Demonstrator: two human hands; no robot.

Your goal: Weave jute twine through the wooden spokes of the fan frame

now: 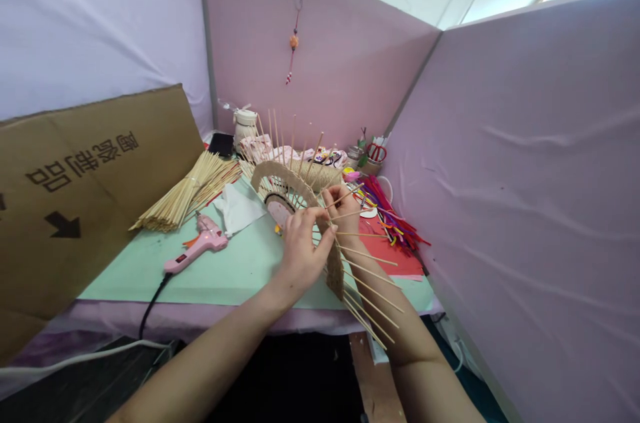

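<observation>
Cardboard ring (pixel 336 269) is standing tilted on its edge, to the right of the pink glue gun (pixel 206 238), with thin wooden sticks (pixel 370 256) fanning out from its rim. Person is probably holding it upright like this so that the rim is facing them and the sticks are poking out freely, not pressing on the surface (pixel 240 279).

Left hand (pixel 306 243) is closing on the near rim, right of the glue gun, thumb low and fingers bending over the top. Right hand (pixel 345 206) is sitting just beyond it, fingers curling in at the rim among the sticks; can't tell whether it is pinching a stick or the cardboard. Fingertips of both hands are nearly meeting, which is likely steadying one spot. Left forearm is slanting up from low on the glue gun's right; right forearm is rising farther right, passing behind several sticks, wrist bending inward.

Bundle of sticks (pixel 177 203) is lying just behind the glue gun, presumably staying within reach. White tissue (pixel 237 209) is lying beside the gun's nozzle, maybe guarding the surface. Twine roll (pixel 323 176) is resting behind and right of the gun; pipe cleaners (pixel 385 209) are piling up well to its right, partly over red paper (pixel 393 255).
</observation>
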